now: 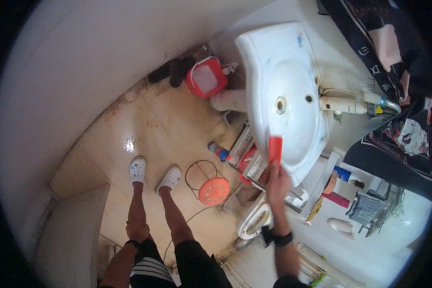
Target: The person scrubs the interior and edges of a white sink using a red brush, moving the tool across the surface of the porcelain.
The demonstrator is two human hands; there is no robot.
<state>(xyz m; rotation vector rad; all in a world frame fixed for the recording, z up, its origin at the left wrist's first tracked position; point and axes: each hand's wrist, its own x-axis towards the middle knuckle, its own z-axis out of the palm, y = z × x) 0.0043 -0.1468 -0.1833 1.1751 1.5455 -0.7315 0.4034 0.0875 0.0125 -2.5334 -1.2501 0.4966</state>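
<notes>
My right hand [278, 180] reaches over the near end of a white ceramic washbasin [291, 82] and is closed on a flat red object [275, 147], perhaps a brush or scraper; blur hides which. The object lies over the basin's rim; whether it touches the ceramic cannot be told. Wet-looking metal drain fittings [280, 105] sit in the bowl. My left hand [138, 230] hangs low by my left knee, away from the basin. Its fingers are seen from the back, and whether it holds anything is unclear.
A red bucket [221, 84] stands by the basin pedestal. An orange-topped stool [214, 190], a blue bottle [219, 151] and a shelf rack [253, 169] are at floor level. Toiletries, including a pink tube [335, 199], lie right. Dark clothes [392, 151] hang near the tap. The floor shines as if wet.
</notes>
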